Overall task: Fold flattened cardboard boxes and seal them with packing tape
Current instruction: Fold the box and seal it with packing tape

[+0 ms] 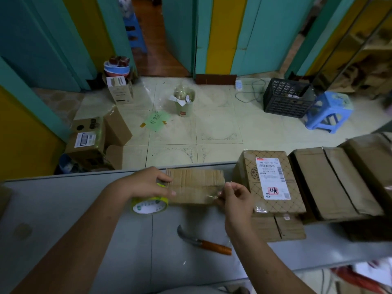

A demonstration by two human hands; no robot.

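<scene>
Grey surface point(84, 209) carrying several closed cardboard boxes at right, the nearest a patterned box point(269, 181) with a white barcode shipping label whose print is too small to read. Small cardboard box point(195, 185) at the far edge, flaps closed, clear tape stretched across it. Left hand point(148, 183) clasps the yellow-green tape roll point(149, 205), its printing illegible; right hand point(235, 198) pinches the tape's free end; an orange-handled knife point(204, 244) lies nearer.

Knife point(204, 242) — crate point(286, 98), stool point(328, 111)
</scene>
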